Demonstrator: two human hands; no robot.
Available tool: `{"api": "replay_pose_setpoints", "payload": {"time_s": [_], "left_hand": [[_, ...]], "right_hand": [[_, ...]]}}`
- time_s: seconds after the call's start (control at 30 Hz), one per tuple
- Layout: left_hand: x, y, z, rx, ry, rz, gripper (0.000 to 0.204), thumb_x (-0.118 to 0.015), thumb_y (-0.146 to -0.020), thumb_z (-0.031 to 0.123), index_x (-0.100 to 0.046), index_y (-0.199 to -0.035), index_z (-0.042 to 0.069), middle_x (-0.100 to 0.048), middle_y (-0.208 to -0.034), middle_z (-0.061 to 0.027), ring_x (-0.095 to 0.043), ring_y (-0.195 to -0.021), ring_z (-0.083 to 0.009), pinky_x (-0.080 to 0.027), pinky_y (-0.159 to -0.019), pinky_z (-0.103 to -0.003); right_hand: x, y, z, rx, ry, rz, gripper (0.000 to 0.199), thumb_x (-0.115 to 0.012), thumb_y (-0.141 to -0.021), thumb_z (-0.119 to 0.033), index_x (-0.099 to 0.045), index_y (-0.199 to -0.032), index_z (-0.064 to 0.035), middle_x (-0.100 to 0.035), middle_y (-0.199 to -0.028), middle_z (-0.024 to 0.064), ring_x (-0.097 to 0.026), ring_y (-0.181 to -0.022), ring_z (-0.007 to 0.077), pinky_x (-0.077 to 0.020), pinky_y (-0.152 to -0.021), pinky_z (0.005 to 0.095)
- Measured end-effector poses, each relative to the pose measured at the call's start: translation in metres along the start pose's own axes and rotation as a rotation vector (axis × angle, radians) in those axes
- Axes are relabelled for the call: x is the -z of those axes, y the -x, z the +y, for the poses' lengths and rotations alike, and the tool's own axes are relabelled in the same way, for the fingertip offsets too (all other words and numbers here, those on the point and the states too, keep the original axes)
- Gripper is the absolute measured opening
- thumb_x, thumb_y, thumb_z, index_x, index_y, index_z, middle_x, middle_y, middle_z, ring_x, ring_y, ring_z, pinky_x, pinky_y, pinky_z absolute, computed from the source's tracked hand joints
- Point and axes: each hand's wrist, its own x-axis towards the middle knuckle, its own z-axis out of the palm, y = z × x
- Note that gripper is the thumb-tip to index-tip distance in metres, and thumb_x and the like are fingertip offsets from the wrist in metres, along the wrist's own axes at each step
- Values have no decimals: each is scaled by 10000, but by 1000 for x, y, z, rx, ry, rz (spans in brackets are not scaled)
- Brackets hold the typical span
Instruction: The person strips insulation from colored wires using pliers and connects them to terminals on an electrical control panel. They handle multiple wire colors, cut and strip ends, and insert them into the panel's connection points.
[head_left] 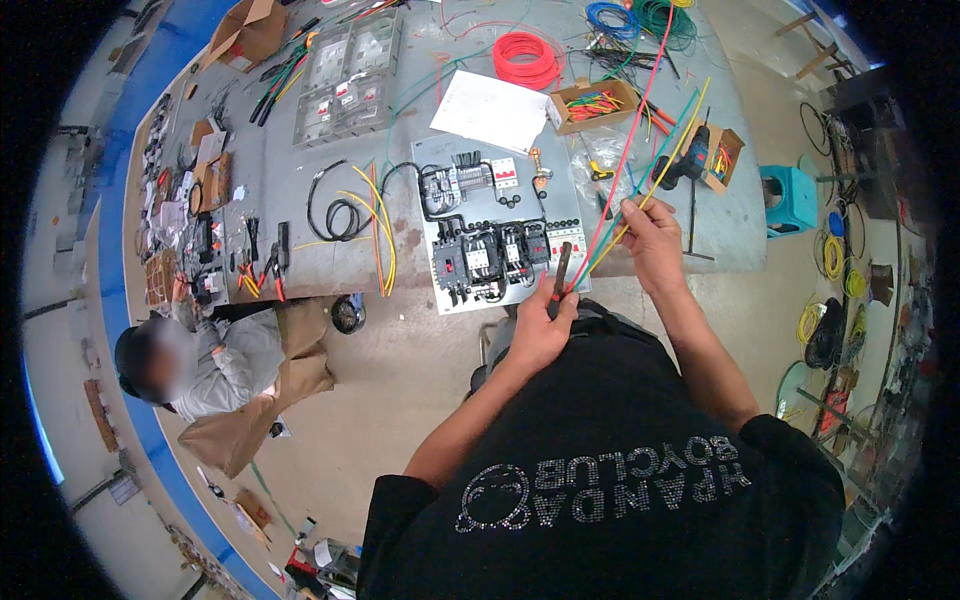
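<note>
My left hand (pixel 543 335) is closed around a slim dark hand tool (pixel 563 270), whose exact kind I cannot make out. The lower ends of a red wire (pixel 642 100), a green wire (pixel 672 138) and a yellow wire (pixel 692 122) meet beside the tool. Higher up, my right hand (pixel 655 238) pinches these wires, and their long free ends rise above the table. Just left of the wires lies a mounting plate (pixel 436 150) carrying black contactors (pixel 480 260), a small circuit breaker (pixel 505 172) and black wiring. The tool overlaps its near right corner.
A cordless drill (pixel 688 160) and an open box of coloured pieces (pixel 595 105) lie to the right. Beyond the plate are a white sheet (pixel 490 108), a red wire coil (pixel 527 60) and a clear parts case (pixel 345 85). Another person (pixel 235 365) works at far left.
</note>
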Motion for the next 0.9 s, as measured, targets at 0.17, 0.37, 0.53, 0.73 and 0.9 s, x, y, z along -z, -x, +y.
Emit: {"api": "replay_pose_setpoints", "payload": {"time_s": [0.17,0.37,0.53,0.73,0.9], "left_hand": [[4,0,10,114,122,2,174,-639,-949,165,-592,-1031,19,-586,-750,-49,-553,-698,-144,-469,-680,-316],[2,0,5,2,47,33,166,-651,-947,163,-596,-1001,16,-574,-780,-45,-528,-755,-139,-451,-713,-310],[2,-1,1,20,37,22,165,-657,-945,161,-594,-998,17,-577,-788,-45,-521,-760,-132,-449,-715,-306],[6,0,11,113,85,-16,153,-639,-956,163,-590,-997,23,-581,-759,-26,-537,-719,-115,-454,-686,-292],[10,-2,4,135,133,-12,147,-612,-973,170,-585,-996,28,-594,-736,-23,-565,-696,-108,-459,-681,-286]], "right_hand": [[-1,0,-2,-2,52,-25,82,-668,-955,-140,-635,-958,-64,-636,-830,9,-624,-718,104,-516,-649,259],[0,4,0,-12,89,-52,82,-658,-962,-135,-639,-999,-64,-629,-840,0,-617,-739,96,-512,-665,255],[8,4,5,10,139,-103,113,-669,-957,-150,-641,-1018,-59,-637,-835,7,-618,-739,97,-459,-611,240],[-1,9,-2,-7,130,-70,169,-624,-989,-188,-643,-1071,-41,-659,-877,27,-617,-756,104,-457,-617,245],[-4,8,-9,-33,51,-58,289,-566,-1023,-215,-608,-1221,-8,-679,-915,43,-622,-764,109,-474,-633,252]]}}
